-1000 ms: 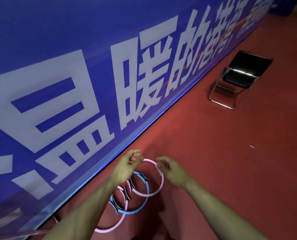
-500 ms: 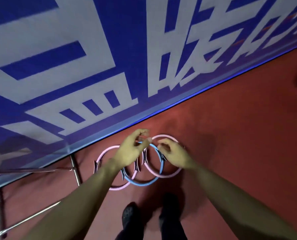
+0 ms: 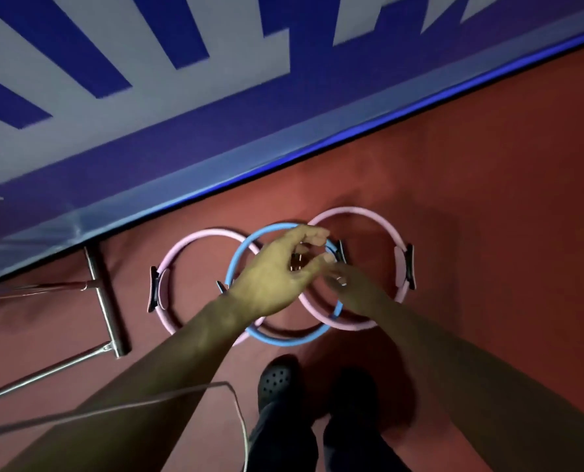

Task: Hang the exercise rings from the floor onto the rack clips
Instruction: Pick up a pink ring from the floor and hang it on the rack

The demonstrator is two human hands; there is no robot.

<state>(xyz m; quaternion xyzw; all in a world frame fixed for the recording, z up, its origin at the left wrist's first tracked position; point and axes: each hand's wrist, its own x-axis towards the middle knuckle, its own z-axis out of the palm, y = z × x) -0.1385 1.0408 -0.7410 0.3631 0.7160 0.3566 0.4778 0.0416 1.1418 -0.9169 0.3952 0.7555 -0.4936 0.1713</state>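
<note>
Three rings on the floor, our hands together above them.

Head view: a blue ring [image 3: 285, 338] overlaps the left pink ring [image 3: 181, 248] and right pink ring [image 3: 368, 214] at centre frame on the red floor [image 3: 488, 199]. Our left hand [image 3: 277, 274] pinches something small; we cannot tell whether the right hand [image 3: 355, 287] grips anything. Rack feet [image 3: 105, 298] sit lower left.
</note>
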